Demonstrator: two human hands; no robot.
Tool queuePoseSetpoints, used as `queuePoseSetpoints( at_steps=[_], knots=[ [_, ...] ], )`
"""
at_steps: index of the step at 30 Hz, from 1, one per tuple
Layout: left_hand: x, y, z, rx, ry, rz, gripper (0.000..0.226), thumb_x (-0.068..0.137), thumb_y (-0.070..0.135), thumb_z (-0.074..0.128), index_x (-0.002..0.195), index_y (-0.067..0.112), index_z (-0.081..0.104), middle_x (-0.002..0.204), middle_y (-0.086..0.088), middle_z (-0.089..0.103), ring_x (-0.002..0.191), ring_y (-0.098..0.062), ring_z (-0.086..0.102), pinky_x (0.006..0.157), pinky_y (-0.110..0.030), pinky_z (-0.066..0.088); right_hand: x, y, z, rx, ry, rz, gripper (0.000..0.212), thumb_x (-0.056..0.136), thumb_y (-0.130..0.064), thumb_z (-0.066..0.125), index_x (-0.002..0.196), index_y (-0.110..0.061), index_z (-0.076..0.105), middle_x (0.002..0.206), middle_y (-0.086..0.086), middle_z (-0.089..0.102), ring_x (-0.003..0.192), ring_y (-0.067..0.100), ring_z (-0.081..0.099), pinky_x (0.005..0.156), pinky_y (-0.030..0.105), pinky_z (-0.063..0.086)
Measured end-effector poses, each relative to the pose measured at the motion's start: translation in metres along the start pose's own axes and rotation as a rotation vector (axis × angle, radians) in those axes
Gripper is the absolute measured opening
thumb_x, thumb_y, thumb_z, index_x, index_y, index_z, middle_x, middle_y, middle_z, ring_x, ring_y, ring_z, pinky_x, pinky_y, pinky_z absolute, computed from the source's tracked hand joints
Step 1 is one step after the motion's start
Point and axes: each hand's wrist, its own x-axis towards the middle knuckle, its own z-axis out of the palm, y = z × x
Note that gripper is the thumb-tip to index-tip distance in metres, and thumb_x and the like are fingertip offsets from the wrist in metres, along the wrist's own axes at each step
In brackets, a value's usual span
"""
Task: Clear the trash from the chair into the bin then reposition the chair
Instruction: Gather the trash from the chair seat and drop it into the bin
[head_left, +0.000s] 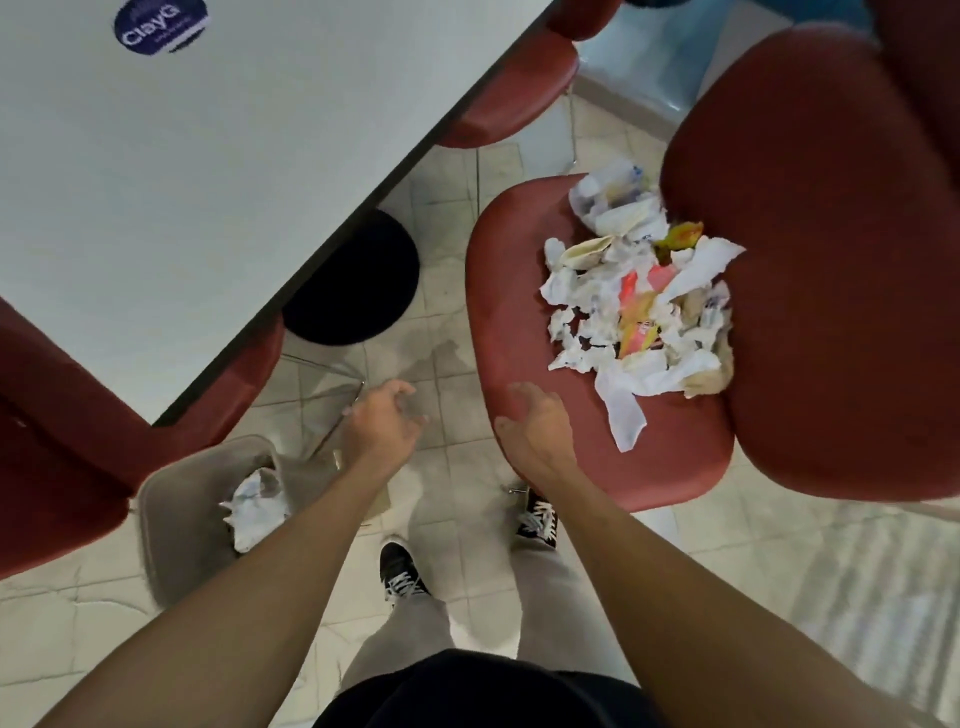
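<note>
— While the right hand (535, 436) hovers over the front edge of the red chair seat (514, 291), fingers relaxed and holding nothing, where does the trash lie?

— Crumpled paper and wrappers (639, 312) form a loose heap at the rear of the seat, close under the backrest (831, 260); a small wad of paper (252, 512) already sits in the grey bin (171, 488), which stands on the floor to the person's left, near the corner of the white table (208, 182)

— And the left hand (382, 421)?

— It hangs between bin and chair, fingers loosely curled, empty

— How would the step in hand, gathering the next load, best be done?

— Judged from the heap, the pieces are light, separate and apt to scatter. The right hand should reach past the bare front of the seat to the heap, close wide round a bunch and press it together before lifting; the left could cup the near side so scraps are not swept over the edge. The long white strip (626, 415) nearest the hand would trail, so it is better tucked in. Release belongs inside the bin's rim
</note>
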Motion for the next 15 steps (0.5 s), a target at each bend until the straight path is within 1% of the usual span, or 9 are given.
queuePoseSetpoints(
  at_steps=[2,4,5,6,8,10,11,12,15],
  knots=[
    [0.009,0.028,0.022,0.012,-0.033,0.044,0.03,0.08,0.021,0.073,0.107,0.03,0.062,0.096,0.006,0.061,0.088,-0.017,0.059,0.075,-0.03,0.05,0.014,0.022,-0.019,0.022,0.008,0.043,0.047,0.082,-0.013,0.061,0.128,-0.022,0.055,0.12,0.005,0.051,0.093,0.014,0.051,0.093,0.023,0.04],
    [0.018,0.055,0.043,0.037,-0.054,0.079,0.033,0.079,0.024,0.073,0.11,0.03,0.062,0.096,0.007,0.06,0.09,-0.017,0.059,0.076,-0.031,0.05,0.027,0.043,-0.035,0.071,0.028,0.077,0.048,0.08,-0.011,0.061,0.127,-0.021,0.055,0.126,0.008,0.052,0.099,0.021,0.059,0.098,0.035,0.047],
    [0.023,0.067,0.053,0.052,-0.064,0.099,0.035,0.079,0.026,0.074,0.111,0.03,0.062,0.096,0.007,0.061,0.09,-0.016,0.059,0.078,-0.031,0.049,0.034,0.052,-0.042,0.068,0.029,0.1,0.049,0.082,-0.01,0.062,0.129,-0.02,0.054,0.13,0.009,0.051,0.101,0.023,0.06,0.097,0.036,0.047],
    [0.03,0.081,0.066,0.059,-0.075,0.12,0.035,0.078,0.027,0.075,0.111,0.03,0.062,0.095,0.008,0.06,0.09,-0.016,0.059,0.078,-0.03,0.049,0.044,0.063,-0.051,0.046,0.024,0.126,0.049,0.084,-0.01,0.061,0.131,-0.019,0.053,0.131,0.009,0.05,0.102,0.022,0.061,0.095,0.032,0.047],
    [0.043,0.104,0.089,0.055,-0.101,0.144,0.035,0.076,0.028,0.077,0.108,0.031,0.063,0.093,0.009,0.058,0.087,-0.013,0.058,0.077,-0.029,0.047,0.062,0.083,-0.065,0.007,0.003,0.156,0.049,0.086,-0.013,0.06,0.134,-0.02,0.052,0.129,0.007,0.049,0.102,0.02,0.06,0.086,0.025,0.044],
    [0.058,0.125,0.11,0.051,-0.121,0.171,0.033,0.075,0.027,0.077,0.105,0.032,0.063,0.091,0.011,0.056,0.084,-0.011,0.056,0.078,-0.03,0.049,0.08,0.1,-0.075,-0.027,-0.011,0.169,0.05,0.086,-0.015,0.06,0.135,-0.022,0.051,0.127,0.006,0.05,0.099,0.019,0.057,0.081,0.023,0.041],
    [0.065,0.133,0.12,0.056,-0.126,0.192,0.032,0.075,0.026,0.077,0.104,0.032,0.064,0.089,0.011,0.055,0.082,-0.01,0.055,0.079,-0.032,0.05,0.088,0.107,-0.078,-0.043,-0.021,0.172,0.051,0.085,-0.017,0.06,0.135,-0.024,0.051,0.126,0.006,0.05,0.099,0.019,0.055,0.082,0.023,0.041],
    [0.072,0.14,0.128,0.063,-0.127,0.21,0.031,0.075,0.025,0.077,0.103,0.032,0.065,0.089,0.012,0.055,0.081,-0.01,0.055,0.08,-0.033,0.051,0.095,0.112,-0.08,-0.051,-0.033,0.177,0.051,0.085,-0.019,0.06,0.135,-0.025,0.051,0.126,0.006,0.049,0.102,0.02,0.055,0.084,0.024,0.043],
    [0.092,0.156,0.153,0.076,-0.148,0.243,0.03,0.077,0.022,0.076,0.104,0.032,0.066,0.091,0.013,0.054,0.083,-0.01,0.057,0.08,-0.033,0.052,0.117,0.128,-0.081,-0.051,-0.056,0.188,0.051,0.087,-0.025,0.059,0.137,-0.029,0.048,0.128,0.007,0.047,0.11,0.026,0.056,0.095,0.037,0.048]
  ],
)
